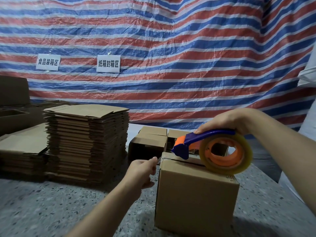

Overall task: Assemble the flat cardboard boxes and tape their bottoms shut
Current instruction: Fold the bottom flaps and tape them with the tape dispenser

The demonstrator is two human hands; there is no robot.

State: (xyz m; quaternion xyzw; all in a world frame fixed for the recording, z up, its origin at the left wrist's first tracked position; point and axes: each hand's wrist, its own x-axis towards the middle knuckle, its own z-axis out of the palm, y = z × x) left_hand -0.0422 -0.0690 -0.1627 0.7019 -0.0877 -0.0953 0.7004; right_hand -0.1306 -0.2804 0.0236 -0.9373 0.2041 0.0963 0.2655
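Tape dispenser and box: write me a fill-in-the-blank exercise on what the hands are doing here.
1. The right hand grips the tape dispenser by its ____ handle.
2. The roll of clear tape rests on top of the ____ box.
3. The left hand pinches the loose end of the ____.
4. The tall stack of flat boxes stands to the ____ of both hands.

Missing words: blue; cardboard; tape; left
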